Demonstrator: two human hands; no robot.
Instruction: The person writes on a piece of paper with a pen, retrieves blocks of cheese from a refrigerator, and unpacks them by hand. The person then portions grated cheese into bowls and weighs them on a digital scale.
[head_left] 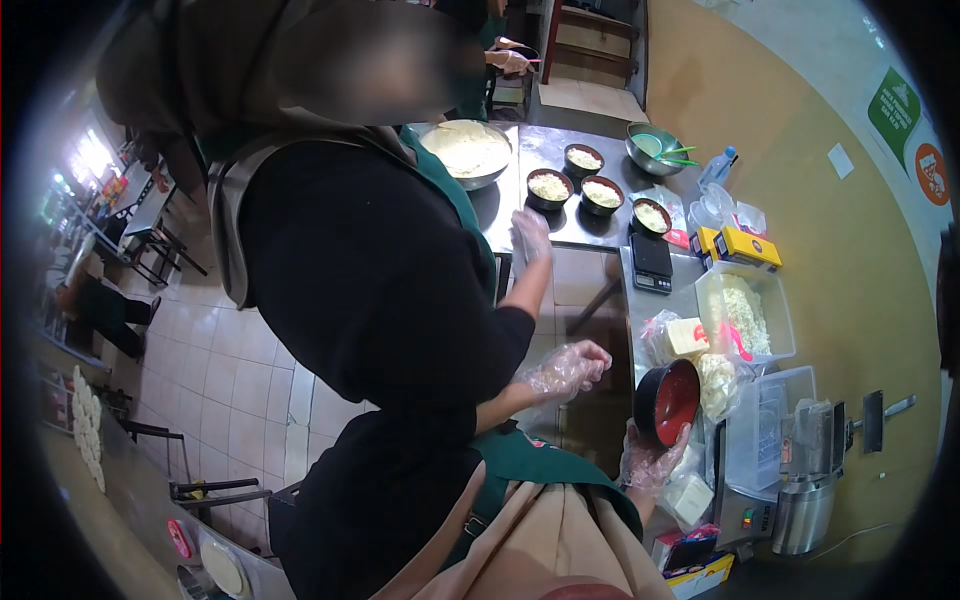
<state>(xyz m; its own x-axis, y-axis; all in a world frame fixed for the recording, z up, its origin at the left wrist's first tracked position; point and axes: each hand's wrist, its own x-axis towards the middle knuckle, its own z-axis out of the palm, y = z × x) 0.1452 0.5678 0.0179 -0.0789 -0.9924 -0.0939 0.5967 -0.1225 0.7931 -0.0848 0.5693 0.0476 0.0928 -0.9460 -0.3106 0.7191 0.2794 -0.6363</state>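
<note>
My right hand [655, 462], in a clear plastic glove, grips a bowl [682, 400] from below. This bowl is black outside and red inside, tilted with its opening toward the right, and no food shows in it. In front of me my left hand [568, 370], also gloved, hovers over the gap between the tables. Its fingers are loosely curled in, and I see nothing in them. Close to the bowl are a bag of pale food [717, 385] and a white block in wrapping [687, 337].
A co-worker stands at my left, a gloved hand [531, 238] near the steel table's edge. Several filled bowls [601, 193], a large basin [466, 150], a green-handled mixing bowl [655, 150] and a black scale [651, 262] stand ahead. Plastic tubs [745, 310] line the wall side.
</note>
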